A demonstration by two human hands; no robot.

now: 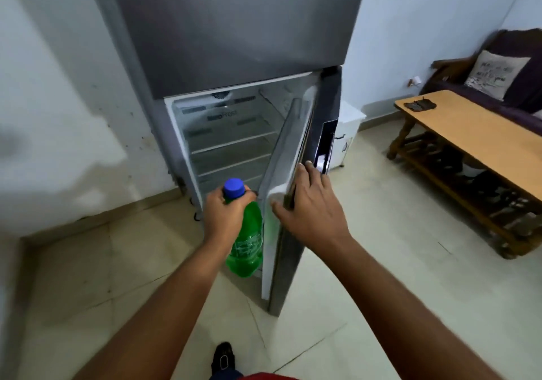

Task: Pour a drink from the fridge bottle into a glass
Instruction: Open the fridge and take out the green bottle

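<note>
A green plastic bottle (247, 244) with a blue cap (233, 187) hangs upright in front of the open fridge. My left hand (224, 215) is closed around its neck just under the cap. My right hand (308, 206) grips the outer edge of the lower fridge door (289, 151), thumb on the inner lining, fingers over the grey outside. The grey fridge (234, 28) shows bare white shelves (231, 145) inside. No glass is in view.
A wooden table (475, 136) with a lower rack stands at the right, a small dark item (420, 104) on its top. Behind it is a dark sofa with a cushion (495, 74). A small white cabinet (347, 133) sits beside the fridge. My foot (223, 356) is on the tiled floor.
</note>
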